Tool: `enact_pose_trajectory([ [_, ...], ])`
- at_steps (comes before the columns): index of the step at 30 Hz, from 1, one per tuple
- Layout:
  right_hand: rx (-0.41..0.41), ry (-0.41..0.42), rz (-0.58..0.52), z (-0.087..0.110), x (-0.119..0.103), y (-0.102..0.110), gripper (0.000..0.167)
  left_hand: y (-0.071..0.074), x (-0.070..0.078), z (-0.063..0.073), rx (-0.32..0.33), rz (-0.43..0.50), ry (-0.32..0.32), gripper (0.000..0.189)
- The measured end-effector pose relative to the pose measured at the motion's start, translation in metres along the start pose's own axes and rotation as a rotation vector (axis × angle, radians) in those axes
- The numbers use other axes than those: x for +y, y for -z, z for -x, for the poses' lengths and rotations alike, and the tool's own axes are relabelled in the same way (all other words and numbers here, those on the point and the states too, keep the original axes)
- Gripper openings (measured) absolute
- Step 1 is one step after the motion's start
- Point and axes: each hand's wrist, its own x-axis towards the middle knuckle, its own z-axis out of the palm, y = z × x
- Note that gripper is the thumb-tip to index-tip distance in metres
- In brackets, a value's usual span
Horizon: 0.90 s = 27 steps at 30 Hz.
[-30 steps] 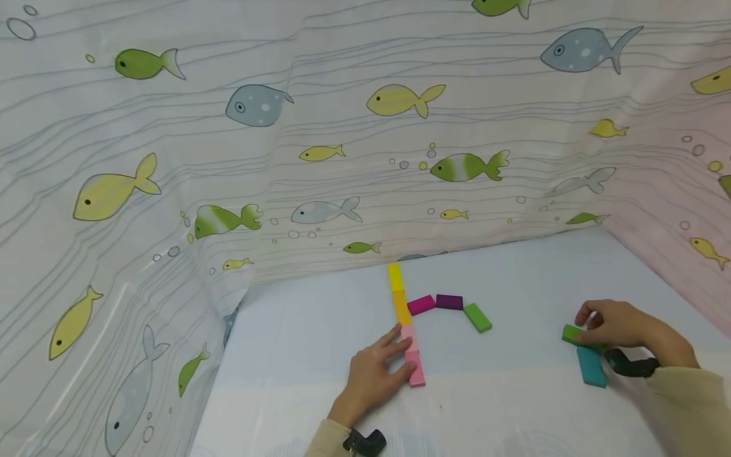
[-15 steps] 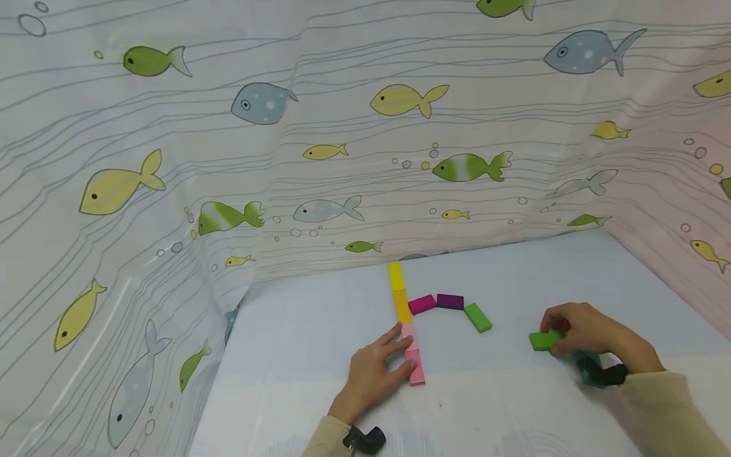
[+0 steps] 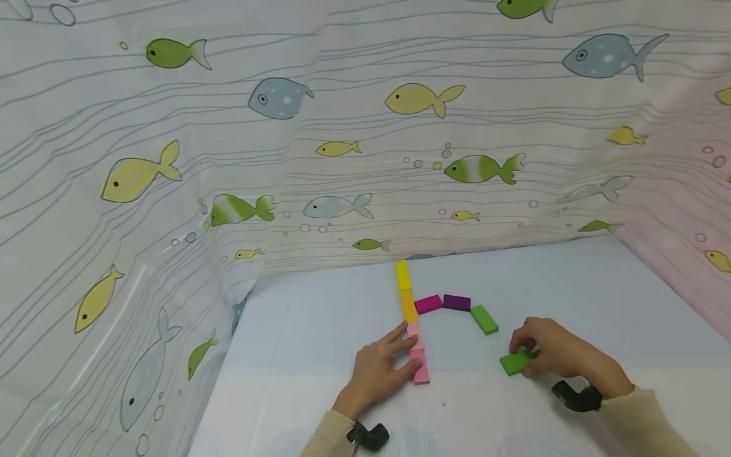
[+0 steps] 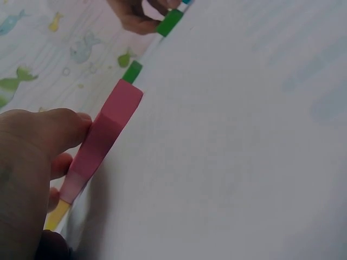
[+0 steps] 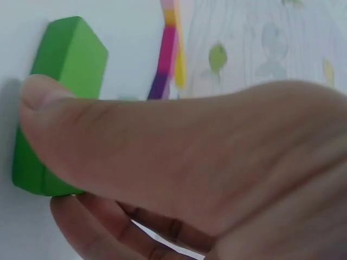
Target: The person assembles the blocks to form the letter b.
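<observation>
In the head view, my right hand (image 3: 556, 349) pinches a green block (image 3: 516, 362) low at the table, between thumb and fingers. The right wrist view shows the thumb lying across this block. My left hand (image 3: 379, 368) rests spread, its fingertips touching the left side of two pink blocks (image 3: 419, 367). These continue a straight column with an orange block (image 3: 408, 305) and a yellow block (image 3: 403, 275). From the orange block a curve runs right: a magenta block (image 3: 428, 304), a purple block (image 3: 457, 303) and a slanted green block (image 3: 485, 319).
A white table (image 3: 320, 330) carries the blocks. Behind it hangs a fish-patterned sheet (image 3: 354, 171). A sliver of teal (image 4: 187, 1) shows beyond the right hand in the left wrist view; the head view hides it. Both wrists wear black straps.
My right hand has carried the green block left and nearer, away from the teal block, toward the curve's slanted green block. The left hand stays on the pink blocks. The head view shifts slightly.
</observation>
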Motion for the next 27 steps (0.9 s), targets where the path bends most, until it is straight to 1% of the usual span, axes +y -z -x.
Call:
enact_pose_trajectory([
  [2,0.002,0.029,0.005,-0.002,-0.007,-0.006,0.031,0.0,0.001,0.0,0.001,0.0,0.001,0.047],
  [6,0.004,0.06,0.003,-0.008,-0.021,-0.019,0.03,-0.001,0.001,0.001,0.004,-0.008,0.001,0.047],
  [13,0.035,0.163,0.028,-0.023,-0.04,-0.039,0.03,-0.001,-0.002,0.0,0.024,-0.022,-0.019,0.047],
  [18,0.059,0.188,0.045,-0.032,-0.048,-0.048,0.031,-0.001,-0.002,0.001,0.014,-0.02,-0.01,0.047],
  [22,0.07,0.194,0.056,-0.038,-0.055,-0.052,0.031,0.0,0.0,0.002,-0.001,-0.027,0.011,0.047],
  [27,0.06,0.2,0.084,-0.048,-0.062,-0.054,0.032,0.001,0.002,0.001,0.005,-0.016,0.0,0.047],
])
